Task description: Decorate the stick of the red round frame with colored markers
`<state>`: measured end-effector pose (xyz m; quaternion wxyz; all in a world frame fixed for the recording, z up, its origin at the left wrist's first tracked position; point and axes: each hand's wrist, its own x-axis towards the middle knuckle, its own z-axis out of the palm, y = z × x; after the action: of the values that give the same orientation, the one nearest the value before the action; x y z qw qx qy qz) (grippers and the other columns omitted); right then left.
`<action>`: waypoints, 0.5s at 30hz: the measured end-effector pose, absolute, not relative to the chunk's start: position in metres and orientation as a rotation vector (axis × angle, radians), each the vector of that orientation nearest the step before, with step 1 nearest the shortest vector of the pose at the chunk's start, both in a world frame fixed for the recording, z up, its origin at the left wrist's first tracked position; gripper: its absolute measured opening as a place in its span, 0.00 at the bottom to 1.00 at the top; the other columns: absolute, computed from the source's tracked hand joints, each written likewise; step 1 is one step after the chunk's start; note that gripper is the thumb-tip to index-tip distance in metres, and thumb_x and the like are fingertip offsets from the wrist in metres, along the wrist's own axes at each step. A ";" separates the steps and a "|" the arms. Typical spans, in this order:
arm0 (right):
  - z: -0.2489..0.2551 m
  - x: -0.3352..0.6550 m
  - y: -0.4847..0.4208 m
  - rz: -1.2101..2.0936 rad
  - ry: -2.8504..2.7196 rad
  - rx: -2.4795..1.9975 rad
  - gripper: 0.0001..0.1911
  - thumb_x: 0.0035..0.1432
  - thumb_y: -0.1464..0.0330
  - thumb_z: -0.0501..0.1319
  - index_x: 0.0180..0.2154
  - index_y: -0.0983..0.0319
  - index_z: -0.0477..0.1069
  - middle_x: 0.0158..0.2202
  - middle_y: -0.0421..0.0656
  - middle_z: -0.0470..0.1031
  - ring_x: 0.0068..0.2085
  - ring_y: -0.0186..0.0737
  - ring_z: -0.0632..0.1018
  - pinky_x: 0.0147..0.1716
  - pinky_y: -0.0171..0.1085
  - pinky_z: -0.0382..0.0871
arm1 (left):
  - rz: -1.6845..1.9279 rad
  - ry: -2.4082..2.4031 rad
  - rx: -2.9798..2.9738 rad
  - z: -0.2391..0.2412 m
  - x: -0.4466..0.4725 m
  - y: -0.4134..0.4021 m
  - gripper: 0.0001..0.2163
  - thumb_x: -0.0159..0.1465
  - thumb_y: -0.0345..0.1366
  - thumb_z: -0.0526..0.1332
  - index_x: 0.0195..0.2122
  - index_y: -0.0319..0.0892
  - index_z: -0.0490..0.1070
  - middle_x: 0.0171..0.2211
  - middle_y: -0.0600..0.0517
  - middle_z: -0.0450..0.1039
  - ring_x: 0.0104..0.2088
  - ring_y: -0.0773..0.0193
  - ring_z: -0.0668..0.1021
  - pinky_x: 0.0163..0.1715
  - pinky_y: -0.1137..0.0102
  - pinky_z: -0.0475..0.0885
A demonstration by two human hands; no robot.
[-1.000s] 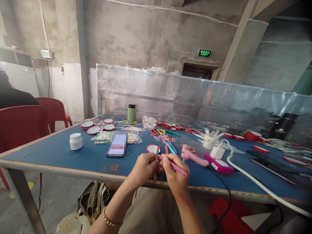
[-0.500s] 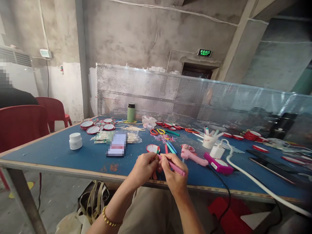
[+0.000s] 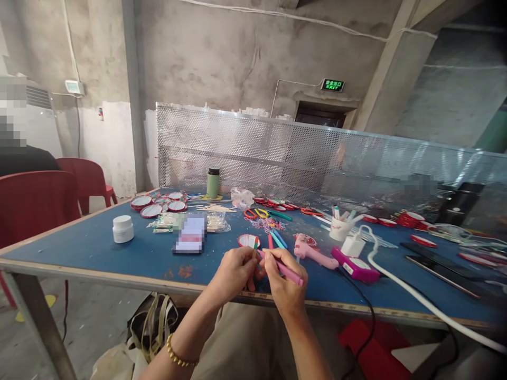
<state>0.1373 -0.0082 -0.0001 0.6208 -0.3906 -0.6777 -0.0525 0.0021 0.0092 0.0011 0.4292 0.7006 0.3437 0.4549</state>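
Both hands pinching: right hand (image 3: 285, 282) on pink marker (image 3: 285, 270), left hand (image 3: 233, 272) on green-tipped stick (image 3: 255, 246).

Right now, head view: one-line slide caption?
Left hand pinches a small stick while right hand applies a pink marker over the blue table.

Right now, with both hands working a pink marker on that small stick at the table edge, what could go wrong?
1. The left hand pinches a thin stick while the right hand presses the pink marker on it; a slip could ink the fingers.
2. The work hangs over the table edge, so a dropped stick may fall to the floor.
3. The pink glue gun lies close by the right hand; its tip may be hot.
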 end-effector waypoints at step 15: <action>0.000 0.137 -0.008 -0.114 -1.602 -0.843 0.10 0.65 0.69 0.58 0.31 0.61 0.73 0.25 0.39 0.77 0.25 0.34 0.78 0.28 0.31 0.69 | 1.150 0.849 1.763 -0.003 0.003 0.011 0.09 0.63 0.36 0.53 0.26 0.41 0.66 0.21 0.57 0.71 0.15 0.72 0.73 0.16 0.79 0.62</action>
<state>0.1369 -0.0075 0.0002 0.6161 -0.3659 -0.6958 -0.0496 0.0025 0.0113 -0.0034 0.4221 0.7041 0.3392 0.4594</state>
